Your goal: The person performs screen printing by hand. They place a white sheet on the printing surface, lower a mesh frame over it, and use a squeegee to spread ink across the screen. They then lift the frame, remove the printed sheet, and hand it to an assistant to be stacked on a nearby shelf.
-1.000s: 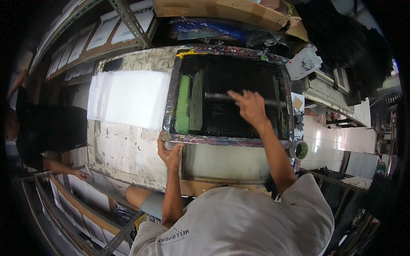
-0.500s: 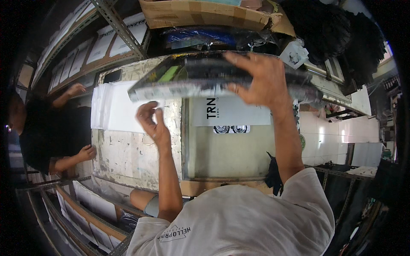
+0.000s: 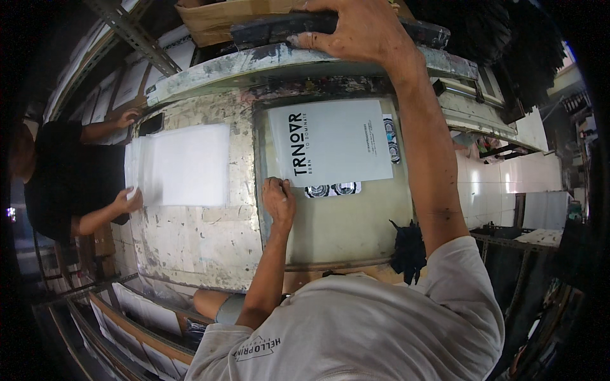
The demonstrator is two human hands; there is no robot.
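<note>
My right hand reaches to the far edge, fingers over the top and thumb below a long dark bar that looks like a squeegee. The bar lies along a raised, paint-stained screen printing frame, tilted up at the back. A white printed sheet with black lettering lies on the pale printing board. At its near left corner my left hand has its fingers curled together, apparently pinching the edge; the fingertips are partly hidden. Small black-and-white printed pieces show beside and below the sheet.
On the stained table to the left lies a stack of white sheets. A co-worker's hand is at its left edge, the other near a dark phone-like object. Black cloth hangs at the board's right; shelves stand near left.
The screen frame has swung up and away, with my right hand moving to the far edge. My left hand has moved right to the printed sheet's corner. The co-worker's near hand reached the stack.
</note>
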